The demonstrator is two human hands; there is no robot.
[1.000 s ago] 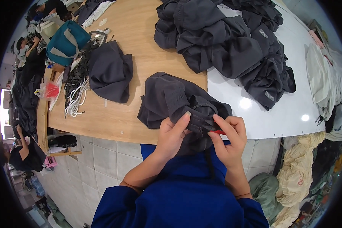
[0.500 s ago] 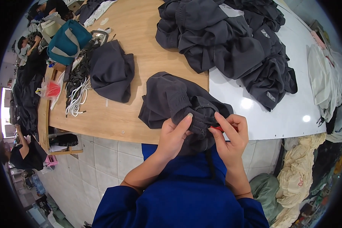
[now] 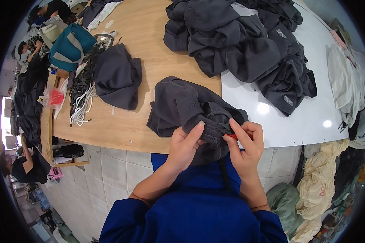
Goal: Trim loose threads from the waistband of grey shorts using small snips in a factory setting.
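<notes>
Dark grey garment (image 3: 182, 106), bunched at near table (image 3: 150, 44) edge, hem drawn toward wearer; left hand (image 3: 185, 146) pinching hem fold, right hand (image 3: 246, 146) just beside, fingers closed on small red tool (image 3: 232, 136) touching the cloth.

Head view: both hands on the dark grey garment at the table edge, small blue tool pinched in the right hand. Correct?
One detail is off: the small tool pinched in the right hand is red, not blue, as the head view shows. The rest holds: the left hand and the right hand are both on the dark grey garment at the table edge.
</notes>
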